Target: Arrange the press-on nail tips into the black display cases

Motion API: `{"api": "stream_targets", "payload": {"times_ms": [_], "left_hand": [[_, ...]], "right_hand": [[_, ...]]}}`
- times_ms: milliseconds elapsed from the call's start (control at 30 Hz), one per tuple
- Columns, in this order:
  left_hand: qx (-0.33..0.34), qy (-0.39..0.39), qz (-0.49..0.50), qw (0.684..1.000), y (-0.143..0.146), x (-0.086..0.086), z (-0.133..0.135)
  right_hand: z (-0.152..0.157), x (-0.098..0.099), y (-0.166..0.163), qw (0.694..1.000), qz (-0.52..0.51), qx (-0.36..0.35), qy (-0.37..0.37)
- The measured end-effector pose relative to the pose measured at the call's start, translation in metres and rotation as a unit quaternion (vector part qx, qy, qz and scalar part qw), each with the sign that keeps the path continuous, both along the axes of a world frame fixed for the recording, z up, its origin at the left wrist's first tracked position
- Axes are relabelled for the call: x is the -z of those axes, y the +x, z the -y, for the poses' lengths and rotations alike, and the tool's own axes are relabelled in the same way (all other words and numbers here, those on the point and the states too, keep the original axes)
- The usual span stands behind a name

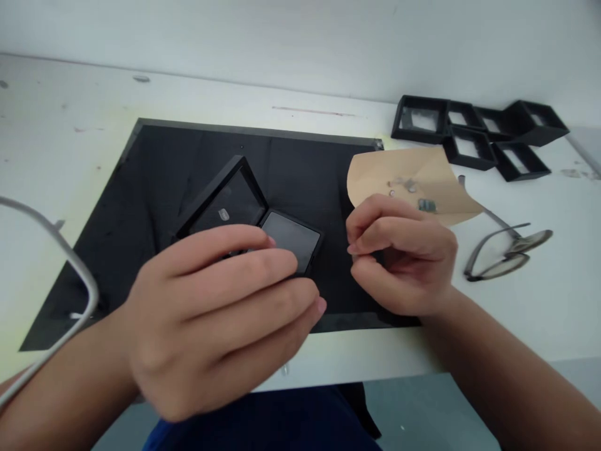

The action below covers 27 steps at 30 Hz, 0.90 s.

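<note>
My left hand [220, 307] is wrapped around a small open black box [288, 235], holding it above a black mat [154, 163]. The box's framed lid [230, 200] stands tilted up behind my fingers, with a small pale item showing through its clear window. My right hand [399, 250] hovers just right of the box, fingers curled and thumb pinched to fingertips; what it pinches, if anything, is too small to see.
A tan paper sheet [413, 181] with several tiny metal parts lies right of the mat. Several black framed boxes [474, 131] cluster at the back right. Folded eyeglasses [507, 257] lie near the right. A grey cable [61, 250] arcs at the left. The white table [70, 100] meets a wall.
</note>
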<state>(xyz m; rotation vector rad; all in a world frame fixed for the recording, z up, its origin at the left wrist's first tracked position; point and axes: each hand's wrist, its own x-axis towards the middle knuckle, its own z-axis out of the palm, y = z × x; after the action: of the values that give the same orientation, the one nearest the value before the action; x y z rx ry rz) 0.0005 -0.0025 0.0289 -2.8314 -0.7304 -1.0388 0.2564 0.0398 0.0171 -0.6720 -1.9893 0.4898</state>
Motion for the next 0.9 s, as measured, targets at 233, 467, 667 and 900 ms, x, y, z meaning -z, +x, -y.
{"api": "stream_targets", "payload": {"times_ms": [233, 467, 667, 900], "left_hand": [[0.071, 0.05, -0.055, 0.995, 0.01, 0.0, -0.017], [0.085, 0.012, -0.091, 0.992, 0.014, -0.005, -0.02], [0.087, -0.016, -0.05, 0.995, 0.009, 0.009, -0.02], [0.112, -0.045, -0.054, 0.991, -0.001, 0.009, -0.025]], "right_hand": [[0.002, -0.003, 0.001, 0.997, 0.017, 0.044, 0.057], [-0.003, -0.001, 0.003, 0.993, 0.019, 0.076, 0.09], [-0.004, 0.0, 0.002, 0.991, 0.013, 0.105, 0.085], [-0.005, -0.001, 0.004, 0.992, 0.011, 0.098, 0.081]]}}
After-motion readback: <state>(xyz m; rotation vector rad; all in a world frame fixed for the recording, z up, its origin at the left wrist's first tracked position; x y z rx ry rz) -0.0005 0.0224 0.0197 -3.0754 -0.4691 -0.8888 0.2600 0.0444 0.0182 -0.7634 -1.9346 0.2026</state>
